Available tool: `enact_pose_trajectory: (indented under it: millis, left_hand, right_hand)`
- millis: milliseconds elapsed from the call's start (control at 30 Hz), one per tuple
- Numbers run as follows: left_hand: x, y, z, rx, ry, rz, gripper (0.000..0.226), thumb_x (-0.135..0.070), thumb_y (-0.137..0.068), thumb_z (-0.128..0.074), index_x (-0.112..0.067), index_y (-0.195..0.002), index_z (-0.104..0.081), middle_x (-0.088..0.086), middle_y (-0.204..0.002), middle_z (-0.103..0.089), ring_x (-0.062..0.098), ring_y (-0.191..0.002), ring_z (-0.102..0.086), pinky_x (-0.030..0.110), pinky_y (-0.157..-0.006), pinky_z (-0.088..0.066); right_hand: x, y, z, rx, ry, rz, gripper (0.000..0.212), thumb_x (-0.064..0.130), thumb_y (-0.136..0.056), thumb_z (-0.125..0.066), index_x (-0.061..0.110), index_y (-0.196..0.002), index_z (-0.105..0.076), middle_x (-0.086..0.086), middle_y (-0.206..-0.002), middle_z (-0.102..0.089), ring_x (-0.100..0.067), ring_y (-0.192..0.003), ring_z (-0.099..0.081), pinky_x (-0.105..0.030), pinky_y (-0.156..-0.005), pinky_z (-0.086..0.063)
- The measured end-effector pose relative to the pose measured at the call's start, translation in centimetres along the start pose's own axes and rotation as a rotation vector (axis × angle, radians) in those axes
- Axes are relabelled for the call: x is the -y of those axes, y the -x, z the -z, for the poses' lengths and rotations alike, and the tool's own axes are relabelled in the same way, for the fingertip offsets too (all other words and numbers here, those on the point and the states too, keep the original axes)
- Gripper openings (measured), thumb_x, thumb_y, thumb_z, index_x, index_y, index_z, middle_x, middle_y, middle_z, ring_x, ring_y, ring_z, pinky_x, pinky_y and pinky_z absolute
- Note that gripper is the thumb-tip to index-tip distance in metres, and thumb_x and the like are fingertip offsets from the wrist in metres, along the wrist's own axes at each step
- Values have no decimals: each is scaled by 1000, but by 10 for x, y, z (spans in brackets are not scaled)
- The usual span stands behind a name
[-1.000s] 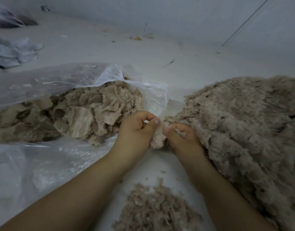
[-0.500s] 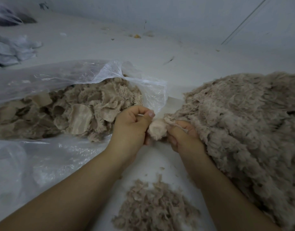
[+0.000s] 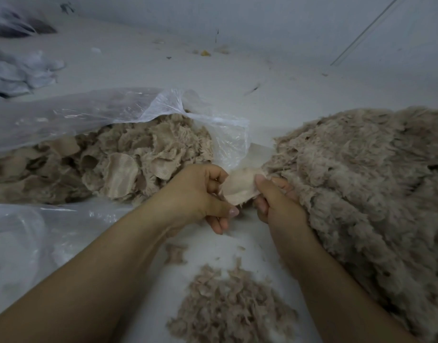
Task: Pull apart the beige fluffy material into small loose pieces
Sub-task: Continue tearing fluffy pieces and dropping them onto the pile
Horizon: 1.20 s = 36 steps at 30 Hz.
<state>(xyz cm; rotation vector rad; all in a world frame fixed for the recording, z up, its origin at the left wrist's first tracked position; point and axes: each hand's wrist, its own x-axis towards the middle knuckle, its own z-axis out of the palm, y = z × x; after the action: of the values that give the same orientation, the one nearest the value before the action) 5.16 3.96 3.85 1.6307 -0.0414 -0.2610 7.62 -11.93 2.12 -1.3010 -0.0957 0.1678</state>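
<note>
Sitting on a pale grey floor (image 3: pixel 275 78) — fluff piles, a plastic bag (image 3: pixel 89 112).

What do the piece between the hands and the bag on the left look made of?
Piece: likely plush fabric, with a smooth woven-looking backing and fuzzy edges. Bag: thin clear plastic film, glossy and creased, its contents visible through it.

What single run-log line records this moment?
left hand: pinching beige piece | right hand: pinching same piece | small loose heap: below hands | clear bag: left
</note>
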Motion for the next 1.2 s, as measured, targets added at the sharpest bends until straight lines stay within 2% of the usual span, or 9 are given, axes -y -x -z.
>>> enact_pose_trajectory:
  millis: [133, 300, 400, 500, 633, 767, 967, 1067, 1200]
  left_hand:
    - [-1, 1, -1, -19, 37, -14, 40, -12, -70, -81, -1, -103, -63, 21, -86, -70, 36, -63, -68, 35, -49, -57]
    - [3, -7, -7, -482, 42, -231, 19, 7, -83, -69, -10, -77, -64, 14, -56, -62, 26, -39, -58, 27, -35, -45]
    - [-4, -7, 22, -871, -295, -366, 21, -2, -78, -72, -20, -69, -66, 0, -56, -62, 16, -48, -58, 26, -44, -46]
    - [-3, -2, 42, -1014, -944, -290, 13, 0, -74, -65, -11, -80, -65, 2, -83, -53, 25, -68, -50, 33, -55, -35]
    - [-2, -1, 38, -841, -1377, 6, 27, 6, -77, -56, -4, -102, -62, 17, -111, -46, 31, -61, -44, 32, -49, -25]
    - [-6, 4, 25, -710, -1474, 3, 6, 0, -77, -54, -4, -82, -55, 24, -112, -43, 34, -78, -47, 35, -56, -32]
    - [-10, -11, -12, -648, -1300, -437, 10, -12, -83, -63, -3, -81, -62, 17, -91, -56, 37, -72, -57, 36, -50, -40]
    - [3, -35, -31, -432, -1230, -202, 21, -30, -94, -53, -13, -100, -62, 8, -97, -63, 30, -87, -62, 40, -67, -51]
    - [18, -51, -30, -400, -1176, -135, 8, -19, -91, -55, -14, -86, -57, 5, -85, -62, 28, -80, -60, 36, -60, -46]
  right_hand:
    - [0, 1, -2, -11, 29, 7, 44, 7, -101, -44, 13, -58, -40, 11, -37, -40, 1, -32, -38, -10, -40, -32]
    - [-3, -1, 0, 12, 29, 49, 44, 10, -103, -38, 9, -61, -49, 10, -37, -42, 1, -31, -35, -8, -36, -27]
    - [-10, -5, 4, -52, 107, 61, 43, 22, -104, -38, 8, -68, -56, 6, -43, -35, -1, -36, -27, -13, -38, -22]
    - [-13, -8, 5, -92, 113, 35, 47, 27, -105, -38, 11, -63, -54, 5, -43, -33, -2, -35, -25, -13, -37, -21]
    - [-14, -9, 4, -110, 155, 23, 47, 28, -104, -39, 12, -62, -51, 5, -42, -35, -3, -35, -25, -14, -37, -21]
    - [-14, -10, 3, -123, 156, 25, 47, 27, -104, -39, 11, -62, -51, 4, -42, -33, -4, -35, -24, -14, -37, -20]
    - [-12, -10, 1, -151, 92, 23, 45, 21, -104, -40, 8, -62, -47, 2, -45, -33, -2, -35, -28, -11, -37, -24]
    - [-11, -10, 0, -140, 97, 38, 44, 18, -105, -38, 6, -63, -45, -5, -49, -29, -2, -35, -27, -12, -38, -23]
    - [-9, -8, 1, -112, 138, 32, 46, 19, -105, -37, 7, -61, -45, 2, -42, -32, -2, -33, -28, -11, -38, -24]
